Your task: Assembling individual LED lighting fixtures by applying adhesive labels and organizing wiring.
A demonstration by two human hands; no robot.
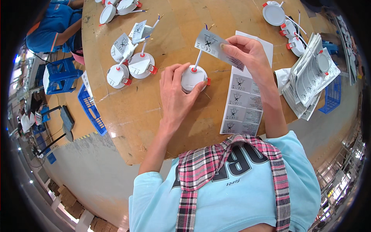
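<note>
My left hand [174, 91] is closed around the rim of a round white downlight [190, 81], which lies back side up on the table. A red clip sticks out at the light's right edge, and a white cable rises from a red grommet on its back. In my right hand [249, 54], a printed silver label [210, 42] is pinched between thumb and fingers. The label crosses in front of the cable, whose bare wire tips show above it. Under my right forearm lies a sheet of the same labels [241, 100], its upper part blank white.
Several downlights [141, 65] with cables, some labelled, rest on the wooden table [127, 112] to the left. More lights [273, 14] stand at the far right, beside a thick stack of label sheets [305, 85]. A blue basket [91, 110] and a person [58, 29] are at the left.
</note>
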